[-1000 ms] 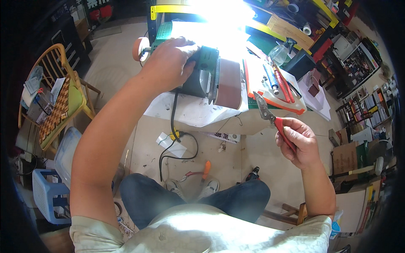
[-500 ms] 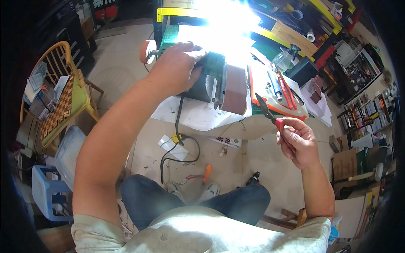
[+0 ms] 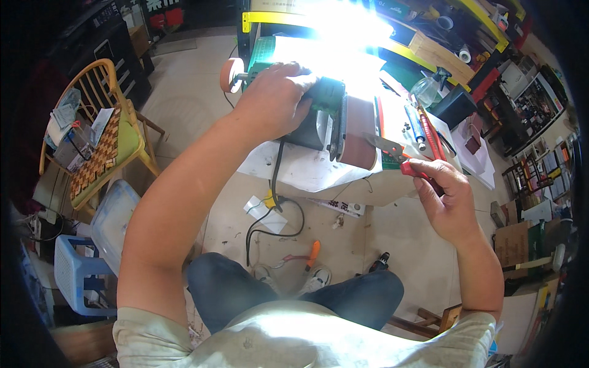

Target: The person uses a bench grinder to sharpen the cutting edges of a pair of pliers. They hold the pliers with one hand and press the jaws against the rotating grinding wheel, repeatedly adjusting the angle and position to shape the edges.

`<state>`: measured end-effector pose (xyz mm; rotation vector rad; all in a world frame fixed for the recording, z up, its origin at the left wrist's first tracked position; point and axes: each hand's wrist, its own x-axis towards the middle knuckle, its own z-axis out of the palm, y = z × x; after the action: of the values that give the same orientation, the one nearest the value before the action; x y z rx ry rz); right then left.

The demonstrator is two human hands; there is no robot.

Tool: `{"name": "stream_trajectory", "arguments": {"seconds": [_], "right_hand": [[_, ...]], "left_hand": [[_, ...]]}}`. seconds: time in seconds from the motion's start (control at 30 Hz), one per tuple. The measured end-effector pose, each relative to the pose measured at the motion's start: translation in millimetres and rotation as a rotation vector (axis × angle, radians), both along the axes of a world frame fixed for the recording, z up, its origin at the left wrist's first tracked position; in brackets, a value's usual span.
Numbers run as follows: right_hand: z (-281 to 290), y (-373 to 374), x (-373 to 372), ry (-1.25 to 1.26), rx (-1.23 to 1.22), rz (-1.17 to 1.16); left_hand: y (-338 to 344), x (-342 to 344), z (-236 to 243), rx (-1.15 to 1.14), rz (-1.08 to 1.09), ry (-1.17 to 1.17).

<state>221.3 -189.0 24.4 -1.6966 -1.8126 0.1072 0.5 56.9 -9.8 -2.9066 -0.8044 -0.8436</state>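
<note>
Paper [image 3: 285, 165] under sander [image 3: 328, 97], maybe for dust. Left hand [image 3: 276, 98] clasps it, likely for steadiness; right hand [image 3: 450, 191] grips shears [image 3: 407, 168], blade [image 3: 385, 145] at belt [image 3: 361, 116].

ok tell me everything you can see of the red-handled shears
The red-handled shears have a dark grey, metal-looking blade end and a smooth red handle, mostly hidden by the right hand gripping it. They are held over the front right of the bench, the blade end pointing left and slightly away from the person. Its tip overlaps the brown sanding belt in view; whether they touch, I cannot tell.
</note>
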Motion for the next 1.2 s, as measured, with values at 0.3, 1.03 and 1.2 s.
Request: {"name": "stream_trajectory", "arguments": {"seconds": [0.3,1.03,1.2], "right_hand": [[7.7,2.0,-3.4,-0.011,-0.047,-0.025],[-3.3,12.1,3.8,-0.022,-0.029,0.027],[-7.3,15.6,3.8,0.026,-0.048,0.032]], "left_hand": [[0.3,0.0,-0.6,0.013,0.003,0.022],[3.5,1.4,-9.6,0.147,-0.007,-0.070],[7.0,2.0,-13.3,0.181,-0.033,-0.132]]}}
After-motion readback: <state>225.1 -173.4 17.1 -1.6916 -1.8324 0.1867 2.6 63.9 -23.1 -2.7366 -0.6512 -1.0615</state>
